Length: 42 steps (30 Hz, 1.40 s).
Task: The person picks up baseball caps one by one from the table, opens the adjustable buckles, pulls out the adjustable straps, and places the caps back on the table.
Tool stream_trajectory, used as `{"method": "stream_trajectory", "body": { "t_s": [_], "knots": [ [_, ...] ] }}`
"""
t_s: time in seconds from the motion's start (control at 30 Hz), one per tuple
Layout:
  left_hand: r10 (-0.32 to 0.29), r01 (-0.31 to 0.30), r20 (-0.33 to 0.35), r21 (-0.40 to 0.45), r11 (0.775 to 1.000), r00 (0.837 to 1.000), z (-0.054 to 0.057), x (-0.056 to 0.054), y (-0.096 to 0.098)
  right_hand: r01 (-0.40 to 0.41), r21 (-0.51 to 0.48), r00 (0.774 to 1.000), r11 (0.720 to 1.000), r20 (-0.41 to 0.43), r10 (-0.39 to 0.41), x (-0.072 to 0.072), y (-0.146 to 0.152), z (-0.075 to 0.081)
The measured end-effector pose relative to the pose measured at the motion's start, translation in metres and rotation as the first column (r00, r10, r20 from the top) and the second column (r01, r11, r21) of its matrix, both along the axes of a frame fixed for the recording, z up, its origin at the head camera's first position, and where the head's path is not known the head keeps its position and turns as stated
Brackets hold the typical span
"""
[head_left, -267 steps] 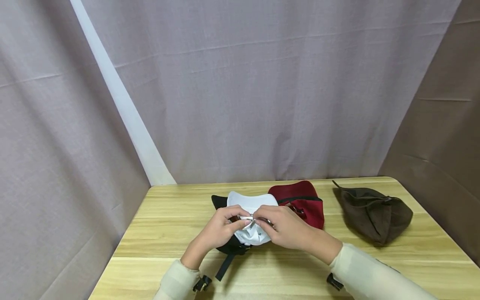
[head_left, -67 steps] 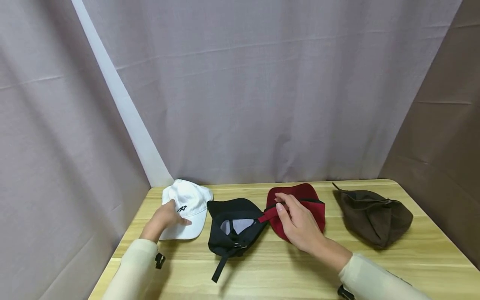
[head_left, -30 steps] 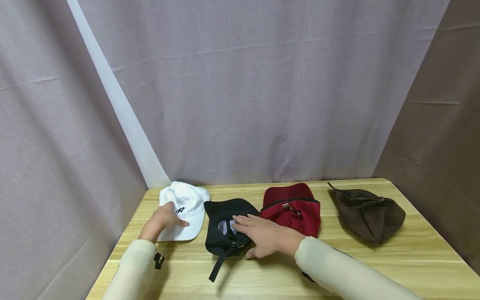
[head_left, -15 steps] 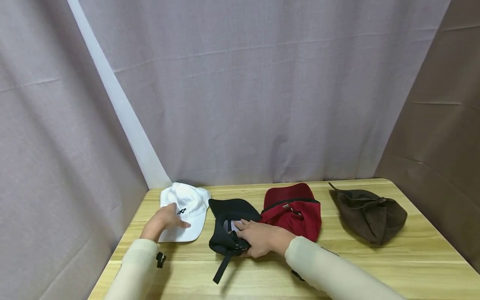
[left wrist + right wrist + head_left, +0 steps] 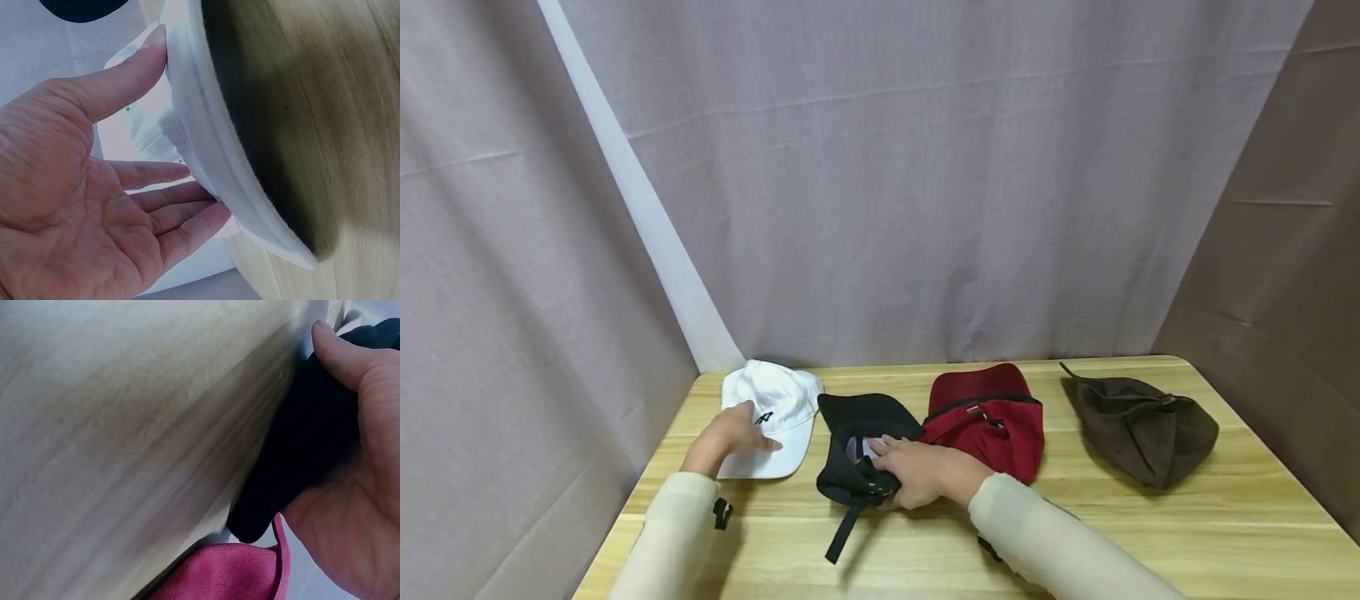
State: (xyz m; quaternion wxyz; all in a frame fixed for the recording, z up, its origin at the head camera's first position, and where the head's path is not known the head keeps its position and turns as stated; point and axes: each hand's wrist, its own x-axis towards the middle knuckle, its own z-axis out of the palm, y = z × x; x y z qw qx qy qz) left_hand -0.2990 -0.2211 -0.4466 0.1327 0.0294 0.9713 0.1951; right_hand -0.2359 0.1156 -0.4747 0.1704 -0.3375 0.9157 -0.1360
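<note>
White cap (image 5: 777, 393) lies beneath the left hand (image 5: 730, 435), relaxed fingers touching its brim; the right hand (image 5: 921, 475) grips the black cap (image 5: 867, 413) beside the red cap (image 5: 1011, 446)

Smooth wooden surface (image 5: 775, 550) with matt white cloth cap (image 5: 778, 393) near far left corner, matt black cloth cap (image 5: 868, 412) beside it.
</note>
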Motion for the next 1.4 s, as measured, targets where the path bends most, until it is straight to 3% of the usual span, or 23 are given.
{"method": "stream_trajectory", "body": {
  "t_s": [0.4, 0.57, 0.7, 0.8, 0.93, 1.07, 1.13, 1.23, 1.3, 1.4],
  "knots": [
    [0.000, 0.001, -0.005, 0.040, 0.999, 1.000, 0.003, -0.001, 0.004, -0.028, -0.111, 0.999, 0.993, 0.038, 0.032, -0.004, 0.011, -0.004],
    [0.039, -0.038, -0.101, 0.017, 0.999, 0.994, 0.004, 0.005, 0.006, -0.108, -0.207, 0.994, 0.972, -0.003, 0.110, -0.005, 0.017, -0.007],
    [0.065, -0.087, -0.228, -0.089, 0.992, 0.971, 0.013, 0.009, 0.009, -0.143, -0.278, 0.989, 0.950, -0.009, 0.146, -0.002, 0.023, -0.005],
    [0.042, -0.079, -0.287, -0.118, 0.990, 0.957, 0.021, 0.010, 0.014, -0.123, -0.348, 0.992, 0.930, -0.024, 0.122, 0.000, 0.029, 0.000],
    [-0.012, -0.011, -0.350, -0.063, 0.998, 0.937, 0.028, 0.013, 0.024, -0.061, -0.443, 0.998, 0.894, -0.044, 0.046, 0.001, 0.035, 0.010],
    [-0.075, 0.110, -0.456, 0.051, 0.993, 0.887, 0.029, 0.017, 0.040, 0.038, -0.531, 0.999, 0.846, 0.004, -0.042, 0.002, 0.040, 0.018],
    [-0.110, 0.196, -0.509, 0.119, 0.973, 0.854, 0.030, 0.019, 0.050, 0.078, -0.566, 0.997, 0.821, 0.024, -0.079, 0.003, 0.040, 0.021],
    [-0.159, 0.336, -0.566, 0.222, 0.915, 0.809, 0.034, 0.023, 0.064, 0.103, -0.612, 0.994, 0.784, 0.031, -0.107, 0.005, 0.041, 0.027],
    [-0.190, 0.422, -0.582, 0.294, 0.857, 0.791, 0.039, 0.026, 0.073, 0.114, -0.638, 0.992, 0.762, 0.032, -0.122, 0.007, 0.041, 0.031],
    [-0.256, 0.526, -0.560, 0.397, 0.752, 0.788, 0.049, 0.031, 0.087, 0.133, -0.671, 0.989, 0.729, 0.040, -0.144, 0.007, 0.043, 0.039]
  ]
}}
